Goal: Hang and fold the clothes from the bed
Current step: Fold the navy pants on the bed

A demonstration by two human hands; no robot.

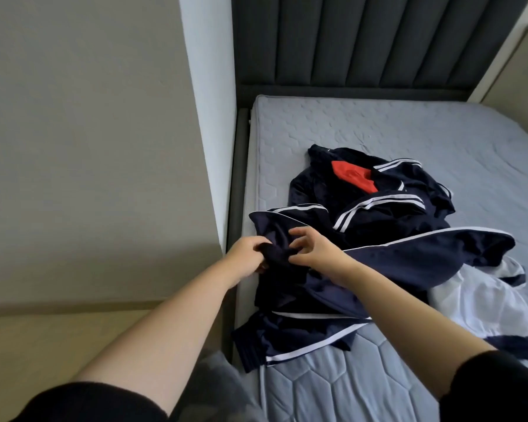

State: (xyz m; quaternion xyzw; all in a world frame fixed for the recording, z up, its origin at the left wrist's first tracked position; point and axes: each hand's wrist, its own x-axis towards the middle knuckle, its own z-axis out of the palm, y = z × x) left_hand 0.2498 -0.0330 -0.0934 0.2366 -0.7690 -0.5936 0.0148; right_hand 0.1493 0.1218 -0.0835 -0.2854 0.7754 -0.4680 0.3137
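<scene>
Head view: the pale blue-grey quilted mattress [393,132] spreads beyond and to the right of both hands, bare of bedding, so it serves as the sorting surface. On it, just past the hands and running under the right forearm, lies the heap of navy blue sports garments with white side stripes [384,217], crumpled and overlapping, which I judge are not yet sorted. To the right of the right forearm a white fabric garment with navy trim [482,303] sits partly beneath the navy cloth. Farther beyond the hands, a small red fabric patch [352,175] shows in the heap's far end. The hands are close together at the mattress's left edge: the left hand [244,257] grips a bunched navy fold [276,249], and the right hand [314,249] pinches the same bunch from the other side, probably to find an edge or opening and separate one garment from the pile before folding or hanging it.
</scene>
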